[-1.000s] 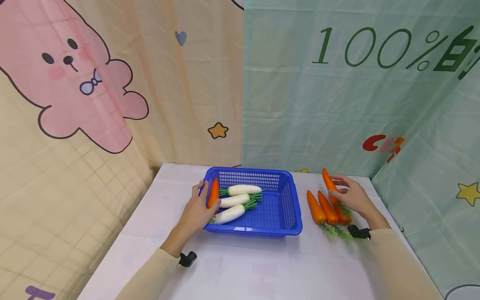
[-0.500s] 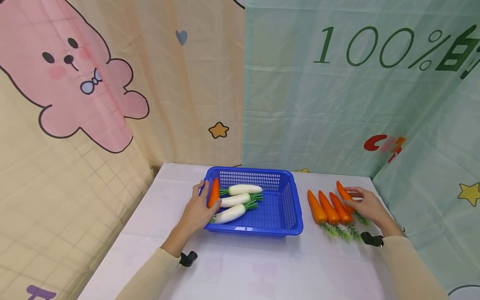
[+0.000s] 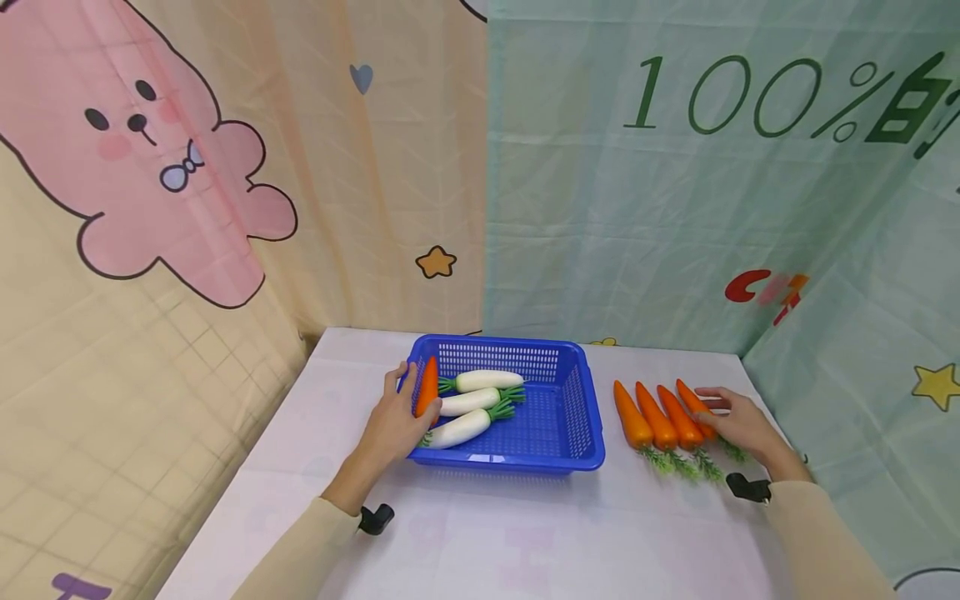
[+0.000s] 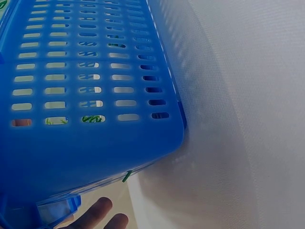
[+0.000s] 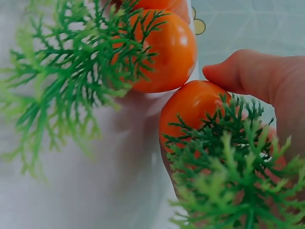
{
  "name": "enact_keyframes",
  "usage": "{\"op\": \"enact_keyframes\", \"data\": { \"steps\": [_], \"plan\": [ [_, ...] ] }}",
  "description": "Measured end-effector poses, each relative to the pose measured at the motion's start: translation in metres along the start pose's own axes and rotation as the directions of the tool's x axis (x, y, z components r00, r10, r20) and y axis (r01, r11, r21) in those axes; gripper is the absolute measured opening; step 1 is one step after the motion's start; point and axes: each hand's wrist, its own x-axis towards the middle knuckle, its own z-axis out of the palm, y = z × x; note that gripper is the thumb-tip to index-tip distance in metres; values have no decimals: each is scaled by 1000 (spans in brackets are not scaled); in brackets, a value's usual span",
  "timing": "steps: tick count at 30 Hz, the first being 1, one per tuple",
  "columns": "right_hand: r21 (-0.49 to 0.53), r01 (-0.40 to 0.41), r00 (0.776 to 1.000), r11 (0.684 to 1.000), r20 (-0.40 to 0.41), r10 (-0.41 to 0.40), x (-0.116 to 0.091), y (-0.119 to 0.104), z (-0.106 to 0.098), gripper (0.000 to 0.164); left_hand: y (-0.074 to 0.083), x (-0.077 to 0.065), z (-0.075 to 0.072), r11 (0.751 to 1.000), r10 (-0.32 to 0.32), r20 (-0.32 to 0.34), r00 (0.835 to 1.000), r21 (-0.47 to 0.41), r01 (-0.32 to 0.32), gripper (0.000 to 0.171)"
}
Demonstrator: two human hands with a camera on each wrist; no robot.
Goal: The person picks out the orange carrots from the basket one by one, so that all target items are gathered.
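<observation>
My left hand (image 3: 397,417) grips the left rim of a blue plastic basket (image 3: 510,460), its thumb over the edge. In the basket lie an orange carrot (image 3: 427,387), along the left wall, and white radishes with green stems, one a radish (image 3: 461,427) at the front. To the basket's right my right hand (image 3: 742,425) pinches the rightmost carrot (image 3: 693,404) of a row. In the right wrist view, the thumb touches the round end of the held carrot (image 5: 193,107), right beside a neighbouring carrot (image 5: 167,52). The left wrist view shows the slotted basket wall (image 4: 86,148) and some fingertips (image 4: 100,210).
Several carrots lie side by side, tips pointing away, including a carrot (image 3: 632,417) nearest the basket. Everything stands on a table with a white cloth (image 3: 487,533). Printed curtains (image 3: 615,208) hang behind the table and along both sides.
My right hand has moved right and down, bringing its carrot from above the row to the row's right end. My left hand and the basket have stayed put.
</observation>
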Motion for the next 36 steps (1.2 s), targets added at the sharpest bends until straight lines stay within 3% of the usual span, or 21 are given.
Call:
{"op": "enact_keyframes", "data": {
  "steps": [13,28,36],
  "plan": [
    [-26,8,999,1000,41,-7,-8,3,-3,61,0,0,0,1000,-4,0,1000,5,4,93],
    [-36,0,1000,999,10,0,-13,2,-6,62,0,0,0,1000,-16,7,1000,2,16,93],
    [-32,-15,999,999,-43,14,-13,-16,-5,63,2,0,-1,999,-31,13,999,-13,31,95]
  ]
}}
